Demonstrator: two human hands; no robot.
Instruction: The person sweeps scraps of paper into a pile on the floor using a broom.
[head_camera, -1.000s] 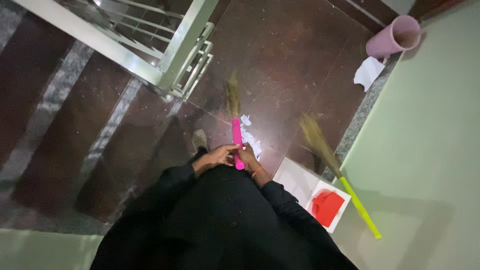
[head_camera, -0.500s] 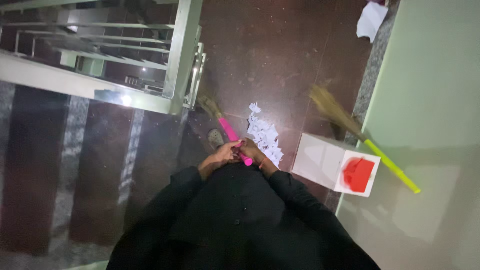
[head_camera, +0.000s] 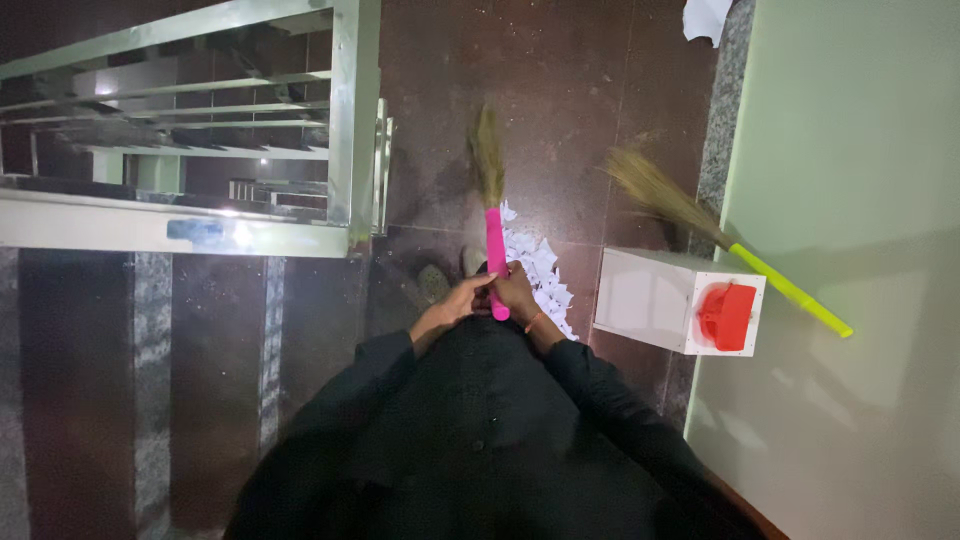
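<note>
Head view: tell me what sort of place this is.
Probably an indoor stair landing: a metal railing with steps below, dark polished stone floor, pale green wall. Both hands grip a pink-handled broom beside a paper-scrap pile.

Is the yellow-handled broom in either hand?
No: the yellow-handled broom leans against the green wall, untouched, while both the left hand and the right hand grip the pink-handled broom.

Landing hemmed on both sides
Railing (head_camera: 355, 120) closed the left, box (head_camera: 680, 300) and wall (head_camera: 860, 200) the right; bare floor (head_camera: 570, 90) lay open ahead.
</note>
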